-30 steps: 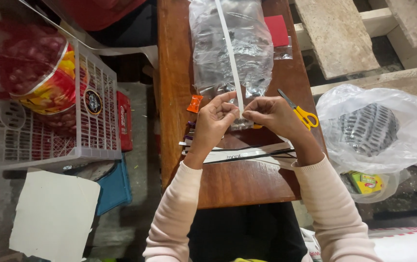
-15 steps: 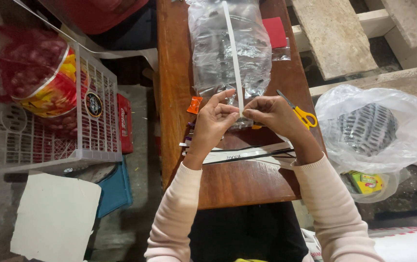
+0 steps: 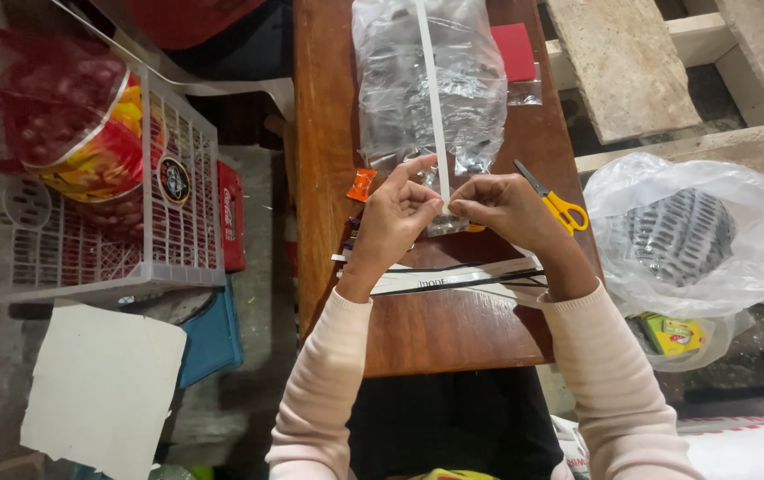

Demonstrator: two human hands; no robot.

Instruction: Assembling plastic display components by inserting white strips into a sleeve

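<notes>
Crate [image 3: 88, 240] of white plastic sits far left from where I watch, carrying a red mesh sack and a bright printed bag [image 3: 88, 147]; a pale sheet of board [image 3: 102, 387] lies on the floor below it.

Moving onto the wooden table [image 3: 453, 333], I see a small orange wrapper [image 3: 361, 185] just left of the left hand [image 3: 395, 222]. That hand is closed in a pinch, thumb and forefinger meeting on the lower end of a long white strip [image 3: 432, 98]. The strip runs straight up from the fingers, away from me, across a clear plastic bag [image 3: 431, 89] holding small dark pieces. Beneath both wrists lie a few flat black and white strips [image 3: 453, 277].

The right hand [image 3: 506, 209] meets the left at the same spot, its fingertips also pinched on the strip's end; I cannot tell whether anything small is held between them besides the strip. Yellow-handled scissors [image 3: 555, 203] lie just beside this hand, untouched.

Further right, a cloudy plastic bag [image 3: 697, 236] with a dark patterned bundle inside rests off the table, near rough wooden planks [image 3: 622, 62].

I'd judge the work to be midway: the strip is gripped at one end, nothing looks cut or finished yet, and the loose strips wait on the table.
</notes>
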